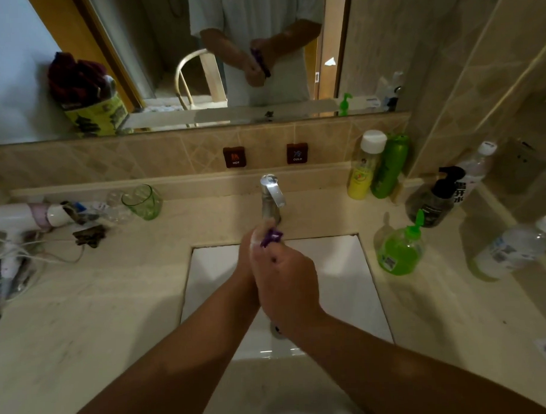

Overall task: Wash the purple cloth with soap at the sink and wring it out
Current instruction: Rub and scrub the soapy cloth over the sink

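Both hands are working together over the white sink point(338, 266), just in front of the chrome tap point(273, 194). The right hand point(285, 283) is lying on top, fingers curled in and clamping the purple cloth point(271, 237); only a small crumpled tuft is poking out beyond its knuckles, toward the tap. The left hand point(247, 257) is pressing in from the far side, mostly hidden, and it appears to be gripping the same bundle, pale lather showing near its fingertips.

This looks like scrubbing or squeezing. To do it well, I would say the palms should be rubbing the folds against each other, turning the bundle so soap reaches the inside, and staying over the basin so drips land there.

The cloth seems thin, soft and limp when wet. The sink is smooth and glossy, the counter point(114, 305) pale and stone-like. Off beyond the right hand is standing a translucent green soap bottle point(400, 252).
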